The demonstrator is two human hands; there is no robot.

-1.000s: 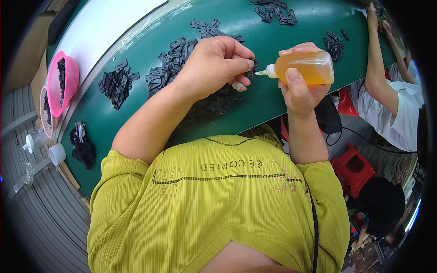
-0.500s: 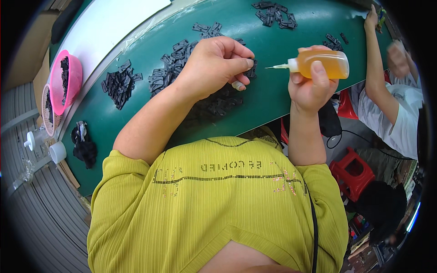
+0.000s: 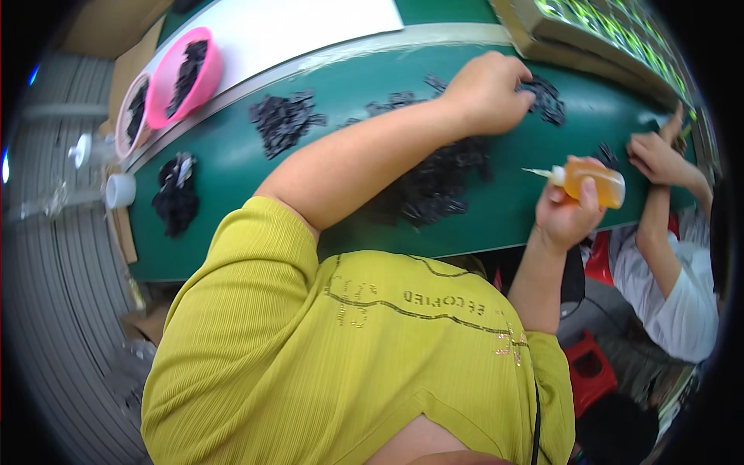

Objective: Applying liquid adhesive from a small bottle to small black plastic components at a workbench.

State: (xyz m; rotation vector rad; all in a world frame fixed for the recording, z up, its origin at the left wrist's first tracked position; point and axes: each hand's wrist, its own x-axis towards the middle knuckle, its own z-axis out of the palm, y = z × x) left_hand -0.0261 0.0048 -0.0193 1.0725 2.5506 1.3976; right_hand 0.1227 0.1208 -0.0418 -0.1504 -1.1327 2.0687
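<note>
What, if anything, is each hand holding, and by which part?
The right hand grips a clear plastic squeeze bottle of amber liquid around its body. Whether the left hand, beside small black pieces, holds anything cannot be told.

I see a green table (image 3: 225, 174) spreading below the left fingers (image 3: 518, 71). Farther out and to their left, I make out a white panel (image 3: 310, 23), with brown cardboard (image 3: 120, 27) past its end. Well left of them runs a grey ridged surface (image 3: 62, 232); I cannot tell whether it is floor or wall. A bluish-white light (image 3: 6, 165) glints beside it. Lower than the right fingers (image 3: 590, 192), I see a red stool (image 3: 593, 372).
</note>
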